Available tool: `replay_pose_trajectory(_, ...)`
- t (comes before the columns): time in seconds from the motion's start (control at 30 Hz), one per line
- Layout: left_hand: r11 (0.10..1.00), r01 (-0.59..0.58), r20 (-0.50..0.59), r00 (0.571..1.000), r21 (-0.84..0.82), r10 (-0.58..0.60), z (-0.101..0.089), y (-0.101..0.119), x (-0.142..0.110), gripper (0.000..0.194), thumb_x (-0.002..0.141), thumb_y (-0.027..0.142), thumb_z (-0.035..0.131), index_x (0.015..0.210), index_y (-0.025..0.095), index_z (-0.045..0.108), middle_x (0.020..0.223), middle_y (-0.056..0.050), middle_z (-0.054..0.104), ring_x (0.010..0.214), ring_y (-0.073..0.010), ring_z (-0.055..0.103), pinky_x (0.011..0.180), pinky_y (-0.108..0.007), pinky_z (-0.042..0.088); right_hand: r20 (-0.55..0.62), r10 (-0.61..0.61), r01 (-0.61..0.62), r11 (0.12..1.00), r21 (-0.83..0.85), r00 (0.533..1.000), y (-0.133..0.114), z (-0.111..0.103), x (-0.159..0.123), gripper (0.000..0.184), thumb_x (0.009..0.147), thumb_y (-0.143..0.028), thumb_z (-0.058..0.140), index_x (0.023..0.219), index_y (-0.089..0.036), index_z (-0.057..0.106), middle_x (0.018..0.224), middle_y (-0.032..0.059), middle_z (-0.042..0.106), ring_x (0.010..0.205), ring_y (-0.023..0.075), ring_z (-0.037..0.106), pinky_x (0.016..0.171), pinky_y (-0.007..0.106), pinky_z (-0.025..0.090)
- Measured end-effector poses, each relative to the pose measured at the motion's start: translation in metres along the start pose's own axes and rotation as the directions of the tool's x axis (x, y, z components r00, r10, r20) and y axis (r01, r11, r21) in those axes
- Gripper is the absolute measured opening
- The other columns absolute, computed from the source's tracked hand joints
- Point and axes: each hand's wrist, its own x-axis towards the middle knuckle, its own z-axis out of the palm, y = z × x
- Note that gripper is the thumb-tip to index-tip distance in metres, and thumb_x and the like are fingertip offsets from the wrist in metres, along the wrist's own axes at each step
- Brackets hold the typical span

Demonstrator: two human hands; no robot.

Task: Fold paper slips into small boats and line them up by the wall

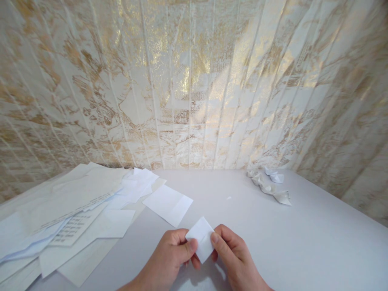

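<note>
White table [303,242]; both hands [200,252] pinching folded paper [200,238]

Ahead of the right hand [233,251], a broad stretch of white tabletop [315,238] lies open, running out to its right too. Farther ahead and rightward, a row of small folded papers [268,186] stands in the way. Just ahead of the left hand [173,252] lies a loose sheet [168,204] — beyond its left side, overlapping papers [79,206] block the table.
</note>
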Motion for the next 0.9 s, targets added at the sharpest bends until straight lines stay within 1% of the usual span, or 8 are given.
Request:
replay_pose_trajectory(0.13, 0.989, 0.025, 0.009, 1.0, -0.145, -0.023, 0.003, 0.005, -0.002, 0.044, 0.065, 0.053, 0.061, 0.059, 0.01, 0.062, 0.054, -0.005, 0.061, 0.051, -0.0128, 0.048, 0.054, -0.024, 0.029, -0.041, -0.092, 0.083, 0.981, -0.177, 0.995, -0.003, -0.005, 0.001, 0.039, 0.085, -0.048, 0.037, 0.061, -0.018, 0.041, 0.055, -0.0024, 0.041, 0.053, 0.0115, 0.039, 0.052, 0.024, 0.035)
replay_pose_trajectory(0.23, 0.952, 0.057, -0.075, 0.994, -0.302, -0.083, 0.003, 0.008, -0.002, 0.041, 0.063, 0.052, 0.064, 0.069, 0.011, 0.063, 0.065, -0.007, 0.065, 0.054, -0.0135, 0.055, 0.052, -0.023, 0.033, -0.059, -0.356, 0.286, 0.828, -0.483, 0.933, -0.007, -0.014, 0.003, 0.03, 0.089, -0.03, 0.038, 0.063, -0.017, 0.047, 0.057, -0.0011, 0.045, 0.053, 0.0116, 0.042, 0.051, 0.023, 0.037)
replay_pose_trajectory(0.33, 0.902, 0.129, -0.047, 0.986, -0.411, -0.163, 0.002, 0.007, -0.003, 0.043, 0.064, 0.054, 0.064, 0.075, 0.012, 0.061, 0.07, -0.009, 0.067, 0.056, -0.0159, 0.059, 0.051, -0.023, 0.036, 0.212, -0.658, 0.581, 0.411, -0.703, 0.723, -0.013, -0.022, 0.007, 0.019, 0.084, -0.013, 0.042, 0.069, -0.016, 0.053, 0.058, 0.0019, 0.052, 0.055, 0.0132, 0.045, 0.053, 0.026, 0.037)
replay_pose_trajectory(0.4, 0.879, 0.16, 0.003, 0.984, -0.449, -0.177, 0.003, 0.007, -0.004, 0.043, 0.066, 0.055, 0.062, 0.071, 0.013, 0.059, 0.072, -0.011, 0.068, 0.059, -0.0178, 0.061, 0.052, -0.023, 0.039, 0.399, -0.712, 0.68, 0.15, -0.718, 0.578, -0.016, -0.024, 0.01, 0.015, 0.081, -0.009, 0.044, 0.077, -0.014, 0.057, 0.058, 0.0038, 0.056, 0.055, 0.0146, 0.046, 0.054, 0.028, 0.037)
replay_pose_trajectory(0.5, 0.896, 0.128, 0.037, 0.992, -0.426, -0.124, 0.006, 0.012, -0.007, 0.036, 0.063, 0.046, 0.069, 0.071, 0.011, 0.061, 0.07, -0.009, 0.066, 0.063, -0.0177, 0.061, 0.056, -0.024, 0.04, 0.493, -0.725, 0.697, -0.024, -0.717, 0.482, -0.018, -0.023, 0.011, 0.016, 0.08, -0.008, 0.045, 0.084, -0.011, 0.06, 0.056, 0.0047, 0.058, 0.055, 0.0155, 0.05, 0.057, 0.031, 0.039)
replay_pose_trajectory(0.77, 0.974, 0.066, -0.009, 0.998, -0.217, -0.069, 0.003, 0.016, -0.008, 0.025, 0.053, 0.026, 0.075, 0.069, 0.01, 0.062, 0.059, -0.002, 0.059, 0.056, -0.0133, 0.051, 0.05, -0.022, 0.034, 0.571, -0.731, 0.75, -0.125, -0.65, 0.373, -0.02, -0.015, 0.008, 0.016, 0.079, -0.005, 0.05, 0.079, -0.017, 0.06, 0.049, -0.0026, 0.057, 0.05, 0.0116, 0.051, 0.057, 0.027, 0.041)
replay_pose_trajectory(0.83, 0.981, 0.082, 0.011, 0.997, -0.178, -0.081, -0.002, 0.014, -0.005, 0.032, 0.052, 0.026, 0.074, 0.078, 0.011, 0.061, 0.061, -0.001, 0.059, 0.054, -0.0123, 0.05, 0.049, -0.021, 0.034, 0.553, -0.744, 0.777, -0.073, -0.625, 0.375, -0.014, -0.016, 0.008, 0.012, 0.078, -0.009, 0.054, 0.08, -0.018, 0.06, 0.052, -0.0025, 0.057, 0.051, 0.0116, 0.05, 0.057, 0.027, 0.041)
replay_pose_trajectory(0.9, 0.986, 0.073, -0.025, 0.997, -0.152, -0.078, -0.006, 0.013, -0.003, 0.042, 0.054, 0.027, 0.071, 0.091, 0.013, 0.058, 0.06, 0.001, 0.057, 0.051, -0.0117, 0.049, 0.047, -0.021, 0.034, 0.467, -0.78, 0.787, 0.053, -0.615, 0.417, -0.005, -0.017, 0.01, 0.005, 0.08, -0.02, 0.055, 0.082, -0.019, 0.06, 0.059, 0.0006, 0.058, 0.056, 0.0137, 0.051, 0.057, 0.028, 0.043)
